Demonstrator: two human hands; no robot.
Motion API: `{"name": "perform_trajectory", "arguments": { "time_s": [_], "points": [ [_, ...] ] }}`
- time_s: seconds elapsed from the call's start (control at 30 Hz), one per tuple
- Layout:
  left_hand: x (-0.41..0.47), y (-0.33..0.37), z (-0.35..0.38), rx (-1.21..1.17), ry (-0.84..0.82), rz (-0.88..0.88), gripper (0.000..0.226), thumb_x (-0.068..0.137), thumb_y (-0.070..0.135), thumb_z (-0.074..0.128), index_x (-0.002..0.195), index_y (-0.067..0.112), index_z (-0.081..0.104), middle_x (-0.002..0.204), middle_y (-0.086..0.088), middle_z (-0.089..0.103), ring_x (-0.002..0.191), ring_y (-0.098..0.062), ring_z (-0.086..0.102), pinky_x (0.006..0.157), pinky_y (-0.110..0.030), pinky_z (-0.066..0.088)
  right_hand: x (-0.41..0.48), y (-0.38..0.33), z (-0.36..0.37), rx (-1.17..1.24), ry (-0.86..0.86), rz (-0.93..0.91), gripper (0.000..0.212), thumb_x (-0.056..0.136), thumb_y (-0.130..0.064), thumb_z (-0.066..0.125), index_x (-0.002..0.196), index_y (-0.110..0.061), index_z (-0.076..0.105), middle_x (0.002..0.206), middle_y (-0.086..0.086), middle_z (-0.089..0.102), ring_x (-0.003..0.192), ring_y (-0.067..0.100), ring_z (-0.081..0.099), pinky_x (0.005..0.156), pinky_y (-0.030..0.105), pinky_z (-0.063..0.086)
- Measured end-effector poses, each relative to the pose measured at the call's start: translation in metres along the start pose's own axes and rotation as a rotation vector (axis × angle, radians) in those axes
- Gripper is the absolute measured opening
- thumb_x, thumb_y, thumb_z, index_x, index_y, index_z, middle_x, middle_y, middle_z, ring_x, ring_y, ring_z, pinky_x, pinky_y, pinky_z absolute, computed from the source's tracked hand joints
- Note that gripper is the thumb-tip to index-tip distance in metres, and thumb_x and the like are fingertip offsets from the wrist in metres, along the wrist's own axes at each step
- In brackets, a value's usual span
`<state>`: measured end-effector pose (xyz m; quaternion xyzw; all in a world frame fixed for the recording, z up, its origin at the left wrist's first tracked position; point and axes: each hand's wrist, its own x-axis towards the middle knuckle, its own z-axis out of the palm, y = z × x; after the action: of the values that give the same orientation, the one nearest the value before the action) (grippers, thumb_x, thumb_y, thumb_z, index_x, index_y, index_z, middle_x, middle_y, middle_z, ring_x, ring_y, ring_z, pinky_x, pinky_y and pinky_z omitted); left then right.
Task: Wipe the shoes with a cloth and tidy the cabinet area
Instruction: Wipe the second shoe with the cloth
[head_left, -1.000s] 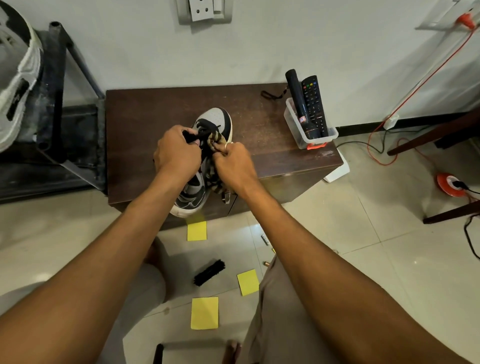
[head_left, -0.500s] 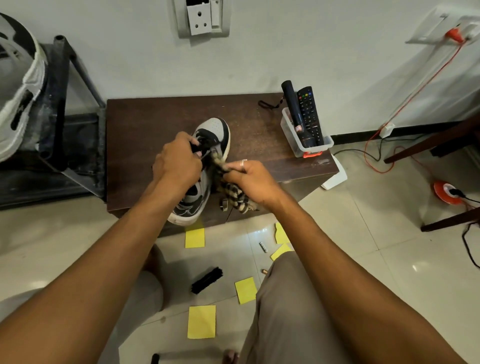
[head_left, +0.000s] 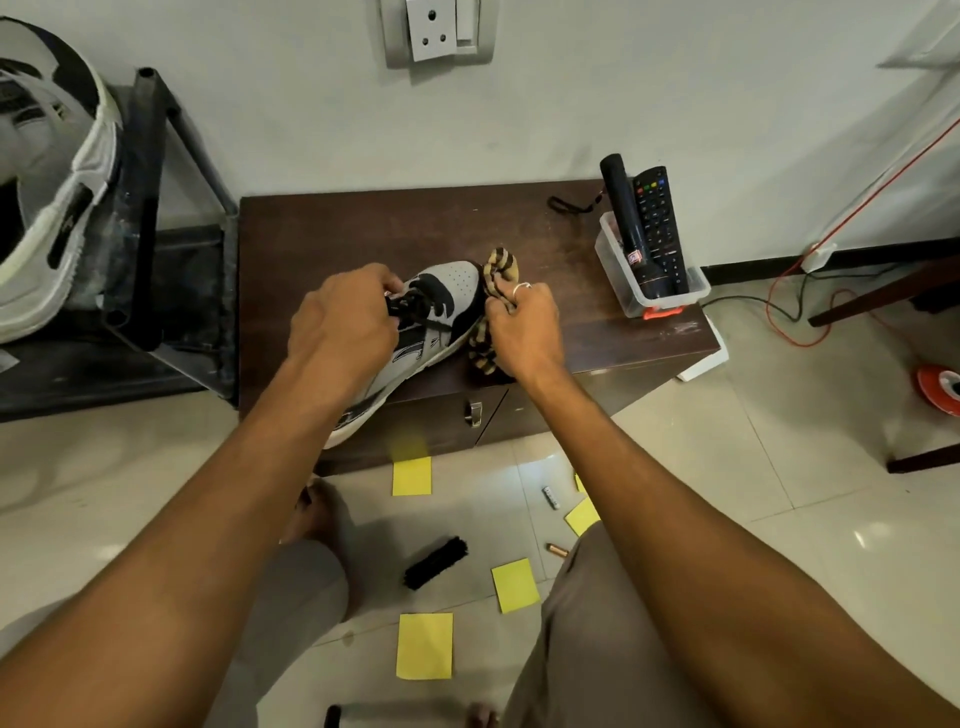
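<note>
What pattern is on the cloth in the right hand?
The cloth has tan and dark brown stripes, seen clearly in the head view beside the shoe.

A dark wood-grain surface (head_left: 363, 234), matt and lightly scuffed, carries a shoe (head_left: 457, 280) of smooth grey, white and black panels with a perforated toe, and at its three o'clock a soft, striped cloth (head_left: 501, 265) of woven fabric. At two o'clock stands a clear plastic tub (head_left: 615, 270); at six o'clock glossy floor tiles (head_left: 779, 467) reflect light around matt yellow paper notes (head_left: 423, 646) and a bristly black brush (head_left: 435, 562).
</note>
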<state>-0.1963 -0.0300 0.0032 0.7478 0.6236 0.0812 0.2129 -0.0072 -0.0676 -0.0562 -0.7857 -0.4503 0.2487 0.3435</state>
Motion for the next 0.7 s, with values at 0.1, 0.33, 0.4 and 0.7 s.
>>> {"name": "perform_trajectory", "arguments": {
  "time_s": [0.1, 0.33, 0.4, 0.7],
  "points": [
    [0.001, 0.0, -0.002, 0.006, -0.031, 0.017, 0.046, 0.086, 0.036, 0.078, 0.13, 0.036, 0.065, 0.125, -0.004, 0.069, 0.114, -0.033, 0.064, 0.089, -0.042, 0.052, -0.023, 0.002, 0.011, 0.084, -0.008, 0.009, 0.028, 0.101, -0.019, 0.058, 0.127, -0.012, 0.067, 0.109, 0.0, 0.052, 0.094, 0.01, 0.058, 0.065, 0.003, 0.041],
    [-0.004, 0.006, -0.001, 0.11, -0.054, 0.061, 0.057, 0.081, 0.038, 0.083, 0.134, 0.034, 0.063, 0.125, -0.007, 0.069, 0.113, -0.035, 0.064, 0.089, -0.04, 0.052, -0.041, -0.002, 0.026, 0.16, 0.037, 0.061, 0.008, 0.103, -0.019, 0.055, 0.099, -0.013, 0.055, 0.095, -0.008, 0.045, 0.074, -0.005, 0.052, 0.061, 0.013, 0.043],
    [-0.004, 0.004, -0.001, 0.105, -0.059, 0.055, 0.057, 0.081, 0.037, 0.082, 0.134, 0.034, 0.062, 0.127, -0.008, 0.068, 0.115, -0.036, 0.063, 0.091, -0.04, 0.051, -0.03, -0.009, 0.024, 0.228, 0.105, 0.074, 0.014, 0.102, -0.018, 0.054, 0.09, -0.013, 0.05, 0.094, -0.006, 0.045, 0.072, 0.0, 0.049, 0.067, 0.024, 0.041],
    [-0.004, 0.005, 0.001, 0.12, -0.058, 0.071, 0.053, 0.084, 0.035, 0.08, 0.134, 0.032, 0.062, 0.124, -0.008, 0.069, 0.112, -0.034, 0.064, 0.089, -0.042, 0.052, 0.064, -0.045, 0.001, -0.204, -0.076, -0.029, 0.022, 0.092, -0.023, 0.058, 0.097, -0.008, 0.073, 0.1, 0.009, 0.069, 0.087, 0.023, 0.066, 0.076, 0.031, 0.052]
  ]
}}
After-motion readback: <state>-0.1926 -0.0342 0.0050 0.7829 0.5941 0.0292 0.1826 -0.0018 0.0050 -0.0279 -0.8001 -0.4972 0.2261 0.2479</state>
